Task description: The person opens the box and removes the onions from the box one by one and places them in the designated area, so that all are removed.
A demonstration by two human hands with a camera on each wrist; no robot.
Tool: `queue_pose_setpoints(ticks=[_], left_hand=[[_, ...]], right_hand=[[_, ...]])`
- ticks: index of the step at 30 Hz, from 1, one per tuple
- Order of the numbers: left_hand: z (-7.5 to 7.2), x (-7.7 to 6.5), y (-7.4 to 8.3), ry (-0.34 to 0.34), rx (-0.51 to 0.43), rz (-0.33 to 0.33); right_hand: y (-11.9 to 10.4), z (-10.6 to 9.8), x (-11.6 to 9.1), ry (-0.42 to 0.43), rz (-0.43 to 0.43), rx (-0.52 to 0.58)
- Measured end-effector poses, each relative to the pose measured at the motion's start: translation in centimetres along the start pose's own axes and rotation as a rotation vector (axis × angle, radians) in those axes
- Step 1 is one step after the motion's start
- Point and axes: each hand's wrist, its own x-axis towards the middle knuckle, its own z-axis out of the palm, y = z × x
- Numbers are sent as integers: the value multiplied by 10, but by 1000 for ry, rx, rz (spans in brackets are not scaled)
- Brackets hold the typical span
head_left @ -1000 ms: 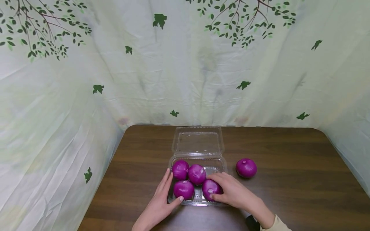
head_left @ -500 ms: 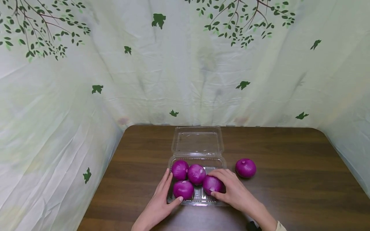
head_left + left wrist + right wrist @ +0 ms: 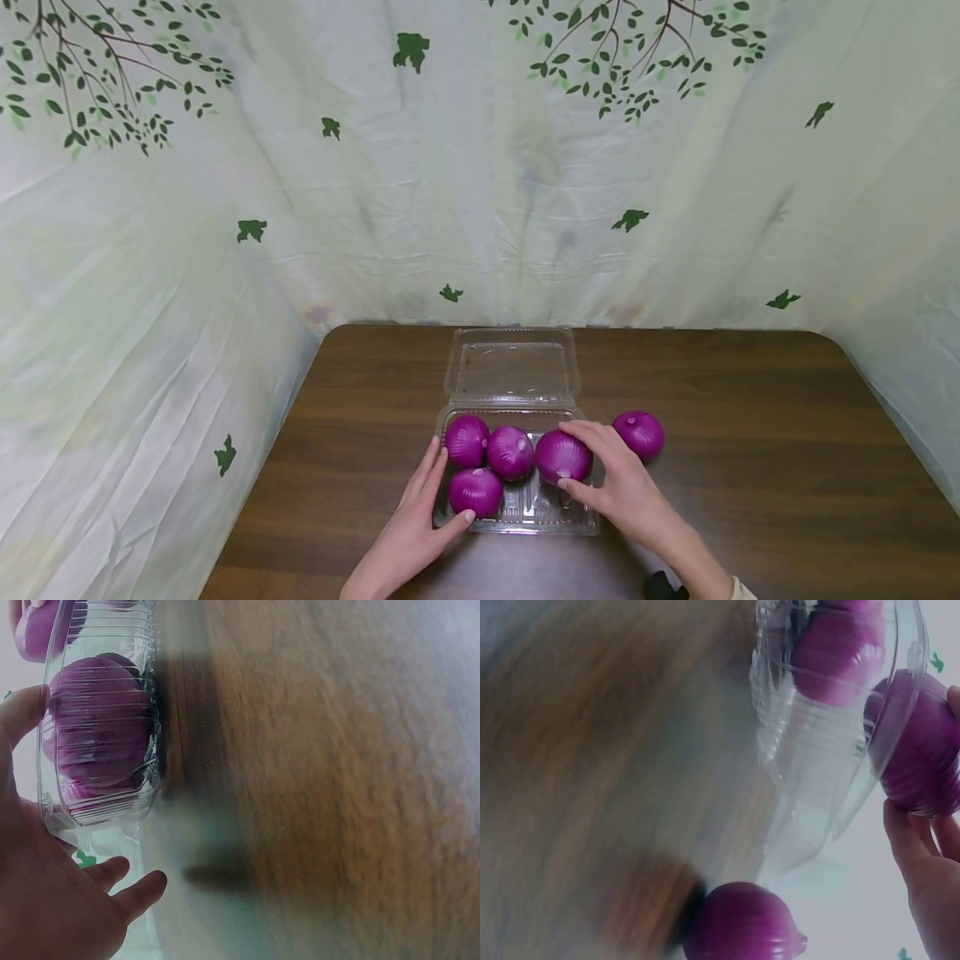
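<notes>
A clear plastic clamshell container (image 3: 527,525) lies on the table with its lid (image 3: 513,367) folded back. Three red onions sit in its left and middle part: one at the back left (image 3: 467,442), another near the centre (image 3: 511,452), a third at the front left (image 3: 476,493). My right hand (image 3: 626,487) grips a further red onion (image 3: 561,457) between thumb and fingers. In the right wrist view that held onion (image 3: 922,754) is raised at the container's rim. Straight and spread, the fingers of my left hand (image 3: 412,517) touch the container's left side, thumb at its front edge.
One loose red onion (image 3: 640,433) lies on the wooden table (image 3: 750,467) to the container's right, close to my right hand. Behind the table hangs a pale curtain (image 3: 510,208) with leaf prints. A small black object (image 3: 663,586) shows by my right wrist.
My right hand has lifted the onion from the container's front right and carried it backward and slightly right. My left hand has stayed in place.
</notes>
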Motion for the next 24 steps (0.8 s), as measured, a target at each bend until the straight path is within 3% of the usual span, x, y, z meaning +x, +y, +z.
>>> queue_pose_setpoints(ticks=[7, 24], left_hand=[[1, 0, -1, 26, 5, 31], [1, 1, -2, -10, -8, -10]], right_hand=[[4, -8, 0, 44, 51, 12], [17, -34, -11, 97, 95, 33]])
